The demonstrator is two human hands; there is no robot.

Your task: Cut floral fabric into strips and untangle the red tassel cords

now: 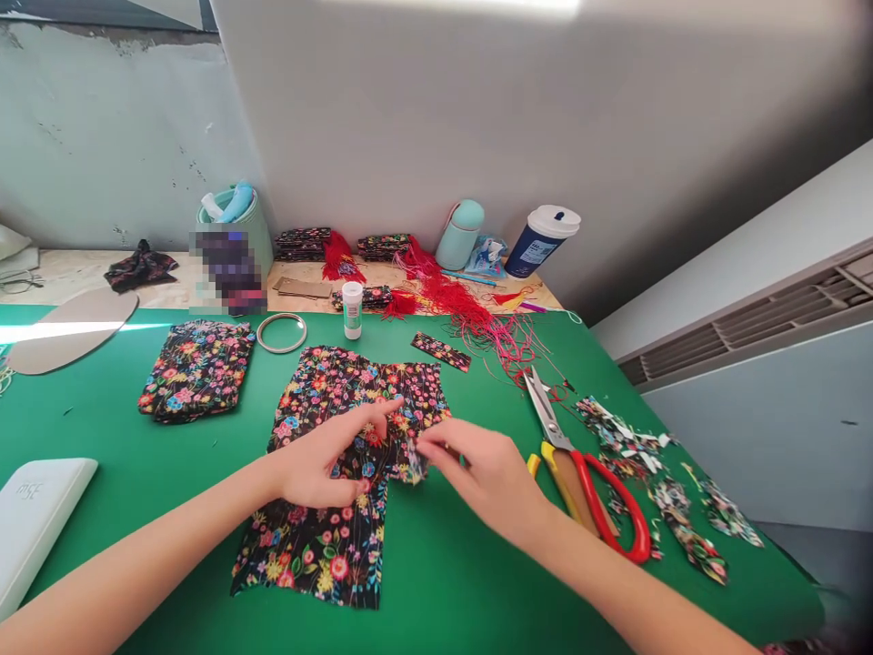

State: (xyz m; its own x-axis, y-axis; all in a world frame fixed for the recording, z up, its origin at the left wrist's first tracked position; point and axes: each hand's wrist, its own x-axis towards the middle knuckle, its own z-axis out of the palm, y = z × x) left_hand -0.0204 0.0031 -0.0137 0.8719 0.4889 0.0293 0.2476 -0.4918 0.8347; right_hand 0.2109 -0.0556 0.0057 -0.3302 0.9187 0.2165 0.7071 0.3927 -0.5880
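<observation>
A black floral fabric piece (320, 555) lies on the green mat, with an uneven outline and a narrower section towards me. My left hand (320, 459) rests over its middle, index finger and thumb stretched apart, holding nothing. At the fabric's right side, my right hand (487, 473) has thumb and fingers pinched on a blurred bit of its edge. Just right of that hand lie large scissors (559, 432) with red and yellow handles, blades slightly parted and pointing away. A small floral strip (440, 351) sits beyond the fabric, below a white glue stick (352, 310) standing upright.
Folded floral cloth (197, 371) and a tape roll (282, 333) lie at left, near a white power bank (45, 523). Fabric scraps (675, 509) cover the right side. Red tassels (470, 309), a mint bottle (460, 235) and a lidded cup (544, 240) stand behind.
</observation>
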